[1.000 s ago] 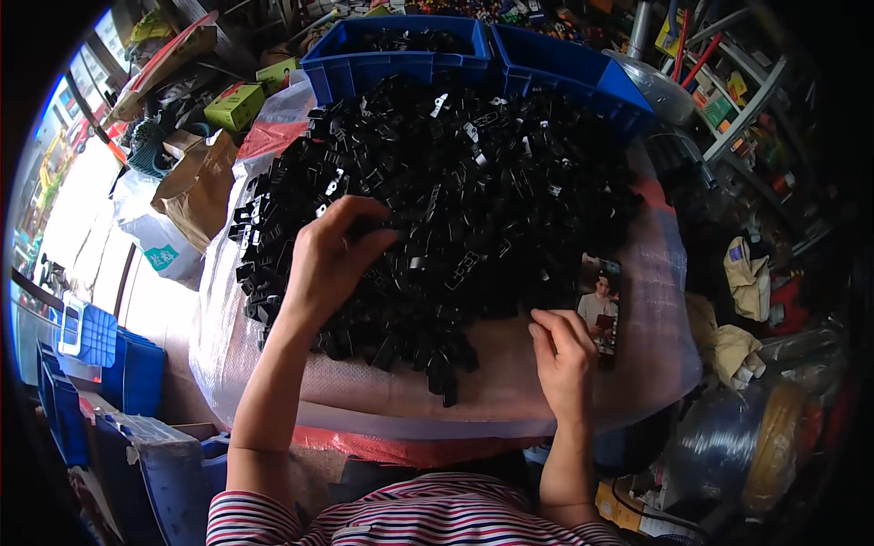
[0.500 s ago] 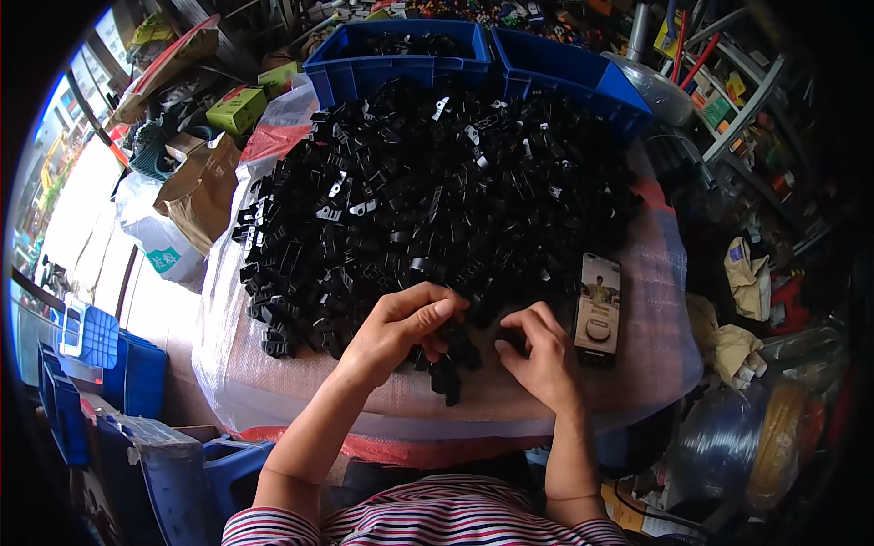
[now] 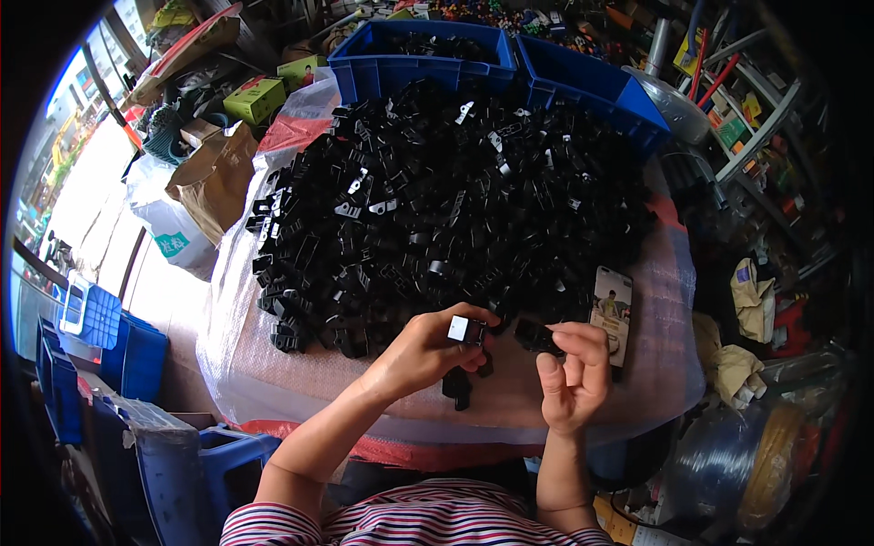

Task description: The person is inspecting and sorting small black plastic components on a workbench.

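Nearest the person, the left hand (image 3: 423, 350) has its fingers closed around a small black plastic part (image 3: 466, 329) with a pale face, raised just above the worktop (image 3: 273, 382). Just beside it, the right hand (image 3: 572, 378) pinches a second black part (image 3: 537, 337) between thumb and fingertips; its exact shape is hard to make out. A phone (image 3: 612, 314) lies near the right hand. Beyond spreads a large heap of black parts (image 3: 446, 200), with blue crates (image 3: 428, 55) behind it.
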`<state>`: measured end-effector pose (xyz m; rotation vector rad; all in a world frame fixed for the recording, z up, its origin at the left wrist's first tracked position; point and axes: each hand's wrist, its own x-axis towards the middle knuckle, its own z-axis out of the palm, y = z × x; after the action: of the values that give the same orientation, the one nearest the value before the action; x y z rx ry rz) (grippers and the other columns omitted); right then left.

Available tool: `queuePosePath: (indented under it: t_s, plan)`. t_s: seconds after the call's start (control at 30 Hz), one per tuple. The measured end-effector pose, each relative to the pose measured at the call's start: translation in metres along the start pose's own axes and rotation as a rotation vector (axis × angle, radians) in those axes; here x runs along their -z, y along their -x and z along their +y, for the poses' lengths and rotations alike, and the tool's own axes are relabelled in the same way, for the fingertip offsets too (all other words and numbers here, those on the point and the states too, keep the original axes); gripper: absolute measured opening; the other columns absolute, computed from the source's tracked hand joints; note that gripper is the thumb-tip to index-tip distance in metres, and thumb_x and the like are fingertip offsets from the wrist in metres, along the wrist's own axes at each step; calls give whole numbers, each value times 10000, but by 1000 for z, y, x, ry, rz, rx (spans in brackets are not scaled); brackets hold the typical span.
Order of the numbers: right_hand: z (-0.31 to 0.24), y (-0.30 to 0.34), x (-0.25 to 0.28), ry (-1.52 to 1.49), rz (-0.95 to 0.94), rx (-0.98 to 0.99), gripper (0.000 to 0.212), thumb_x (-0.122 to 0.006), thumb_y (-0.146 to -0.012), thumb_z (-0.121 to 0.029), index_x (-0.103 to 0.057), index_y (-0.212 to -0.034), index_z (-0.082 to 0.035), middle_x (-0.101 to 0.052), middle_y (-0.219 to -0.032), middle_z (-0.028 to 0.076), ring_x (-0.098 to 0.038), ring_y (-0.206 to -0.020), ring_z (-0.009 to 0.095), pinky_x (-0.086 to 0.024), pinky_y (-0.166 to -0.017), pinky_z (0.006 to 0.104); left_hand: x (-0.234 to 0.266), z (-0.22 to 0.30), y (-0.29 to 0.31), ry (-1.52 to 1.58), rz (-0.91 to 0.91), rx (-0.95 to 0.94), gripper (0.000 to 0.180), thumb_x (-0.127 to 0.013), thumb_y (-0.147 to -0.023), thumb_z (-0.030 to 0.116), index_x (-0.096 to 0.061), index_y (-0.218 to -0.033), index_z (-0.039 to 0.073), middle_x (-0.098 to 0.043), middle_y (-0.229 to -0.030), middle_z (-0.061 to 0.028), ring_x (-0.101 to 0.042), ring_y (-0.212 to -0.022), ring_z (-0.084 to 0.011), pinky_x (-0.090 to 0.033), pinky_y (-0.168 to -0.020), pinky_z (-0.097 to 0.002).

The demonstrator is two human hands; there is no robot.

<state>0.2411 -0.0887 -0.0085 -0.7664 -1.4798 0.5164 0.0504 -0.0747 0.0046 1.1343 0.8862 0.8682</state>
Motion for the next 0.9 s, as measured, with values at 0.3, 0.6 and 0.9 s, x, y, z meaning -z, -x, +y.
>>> queuePosePath:
  t_s: [0.3,0.6,0.9]
  plan:
    - [-3,-16,-25,151,-305,310,250,-730,-738,-68,-605,-954,-64,-627,-985,107,-616,-837,248,-517,-720,317,-5,-8,-1,-647,158,-431,448,-615,-617,-97,-551,-1049,3,-593,-900,-111,-625,-775,-275,-506,-665,-333]
    - [-3,-15,-5,230,-194,184,248,-718,-729,-33,-596,-944,-35,-625,-942,108,-591,-808,226,-492,-675,297,2,-11,7,21,26,-131,322,-649,-791,-32,-524,-1086,1,-601,-893,-43,-587,-782,-87,-501,-694,-244]
    - [-3,-17,-11,252,-335,223,288,-740,-681,9,-664,-950,-61,-642,-976,56,-601,-815,217,-516,-683,296,0,-5,12,75,-25,-45,323,-670,-801,56,-510,-1077,7,-582,-892,-40,-579,-771,-99,-496,-681,-238]
